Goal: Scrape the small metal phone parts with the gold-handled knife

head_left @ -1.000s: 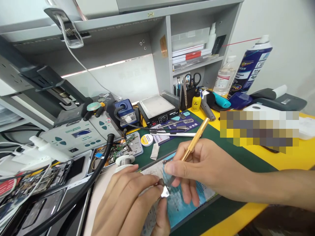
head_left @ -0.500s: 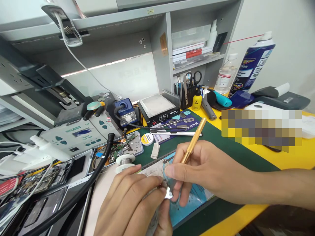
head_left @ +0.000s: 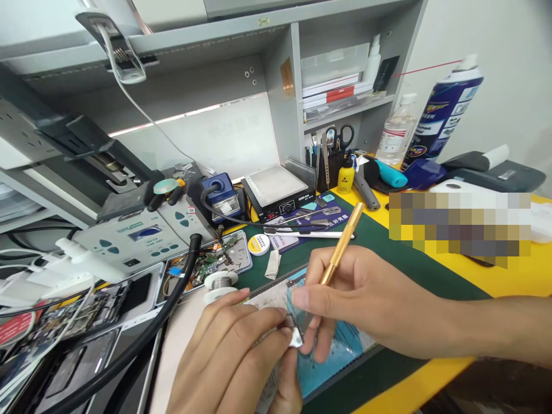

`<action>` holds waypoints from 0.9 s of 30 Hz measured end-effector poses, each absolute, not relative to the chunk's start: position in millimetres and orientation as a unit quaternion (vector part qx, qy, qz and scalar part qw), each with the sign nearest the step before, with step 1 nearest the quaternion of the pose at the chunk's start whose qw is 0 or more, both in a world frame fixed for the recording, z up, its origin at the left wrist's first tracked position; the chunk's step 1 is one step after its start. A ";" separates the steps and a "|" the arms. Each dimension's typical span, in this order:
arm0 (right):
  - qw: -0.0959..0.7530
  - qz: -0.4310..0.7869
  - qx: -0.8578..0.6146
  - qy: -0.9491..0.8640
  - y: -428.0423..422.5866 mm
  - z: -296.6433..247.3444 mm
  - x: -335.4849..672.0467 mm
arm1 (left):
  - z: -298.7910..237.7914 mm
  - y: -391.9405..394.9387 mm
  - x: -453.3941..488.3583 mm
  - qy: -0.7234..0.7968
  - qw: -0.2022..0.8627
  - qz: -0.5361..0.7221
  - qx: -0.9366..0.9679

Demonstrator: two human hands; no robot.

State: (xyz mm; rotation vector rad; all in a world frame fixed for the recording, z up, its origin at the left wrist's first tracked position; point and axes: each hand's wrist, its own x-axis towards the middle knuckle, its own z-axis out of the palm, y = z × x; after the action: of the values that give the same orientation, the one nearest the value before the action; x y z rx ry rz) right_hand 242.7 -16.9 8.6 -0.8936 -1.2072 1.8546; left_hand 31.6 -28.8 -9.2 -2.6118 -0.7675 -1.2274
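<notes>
My right hand [head_left: 345, 299] is closed round a brass-coloured craft knife [head_left: 342, 247], held slanted like a pen with its grey blade pointing down. Between the thumb and fingers of my left hand [head_left: 241, 351] is a small shiny metal piece [head_left: 296, 337], most of it hidden by the fingers. The blade tip lies right beside this piece; whether it touches cannot be made out. Both hands are over a light blue, stained work sheet [head_left: 319, 374] on the green mat [head_left: 388, 374].
A solder spool [head_left: 221, 283] and a tray of circuit boards [head_left: 228, 253] lie beyond my left hand. Behind stand a hot plate [head_left: 278, 190] and a grey rework station [head_left: 146, 236]. A black hose [head_left: 172, 322] crosses the left side. A spray can [head_left: 446, 115] stands at the right.
The knife and my right hand have shifted very slightly, the handle's top tilting a little. My left hand keeps its pinch on the metal piece, nearly unmoved.
</notes>
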 end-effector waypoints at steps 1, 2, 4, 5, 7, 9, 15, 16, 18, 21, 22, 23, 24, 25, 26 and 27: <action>0.369 0.721 -0.347 -0.472 -16.9 8.2 242.7 | -9.5 -28.4 31.0 -0.256 0.080 -0.408 -0.872; 0.370 0.722 -0.345 -0.472 -17.1 8.0 242.7 | -9.8 -28.1 30.6 -0.256 0.082 -0.408 -0.872; 0.373 0.724 -0.342 -0.468 -17.6 8.0 242.3 | -10.2 -28.3 30.3 -0.254 0.084 -0.407 -0.873; 0.375 0.725 -0.341 -0.467 -17.8 8.2 242.1 | -10.4 -28.7 30.6 -0.253 0.084 -0.411 -0.872; 0.376 0.724 -0.341 -0.466 -18.2 8.8 241.7 | -10.6 -29.8 31.5 -0.256 0.080 -0.421 -0.867; 0.374 0.721 -0.348 -0.469 -18.5 9.4 241.6 | -10.6 -30.8 32.4 -0.262 0.073 -0.423 -0.865; 0.375 0.723 -0.345 -0.466 -18.8 10.6 241.6 | -10.6 -30.0 33.9 -0.263 0.072 -0.422 -0.865; 0.376 0.725 -0.342 -0.466 -18.7 10.9 241.4 | -10.6 -29.9 34.3 -0.262 0.071 -0.423 -0.864; 0.377 0.725 -0.341 -0.465 -18.5 11.2 241.2 | -10.5 -30.2 35.0 -0.264 0.071 -0.427 -0.862; 0.371 0.724 -0.347 -0.466 -17.8 11.0 241.4 | -10.1 -31.2 34.9 -0.268 0.072 -0.428 -0.860; 0.369 0.724 -0.349 -0.466 -17.4 10.8 241.7 | -10.0 -31.4 34.6 -0.266 0.072 -0.426 -0.862; 0.368 0.725 -0.349 -0.466 -16.9 10.5 242.0 | -9.9 -31.5 34.3 -0.264 0.071 -0.423 -0.864; 0.367 0.726 -0.348 -0.467 -16.4 10.2 242.3 | -9.7 -31.5 34.0 -0.261 0.069 -0.422 -0.865; 0.368 0.727 -0.346 -0.466 -16.0 9.9 242.6 | -9.7 -31.4 34.0 -0.261 0.067 -0.423 -0.865; 0.369 0.729 -0.342 -0.465 -15.6 9.8 242.7 | -9.6 -31.3 34.1 -0.262 0.065 -0.426 -0.864; 0.370 0.731 -0.338 -0.464 -15.4 9.8 242.8 | -9.7 -31.3 34.4 -0.264 0.062 -0.429 -0.861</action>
State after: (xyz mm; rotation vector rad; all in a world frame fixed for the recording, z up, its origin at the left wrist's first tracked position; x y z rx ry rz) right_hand 242.8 -15.4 9.8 -0.8683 -1.1897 1.8753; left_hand 34.4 -31.3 -9.7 -2.6046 -0.7981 -1.2982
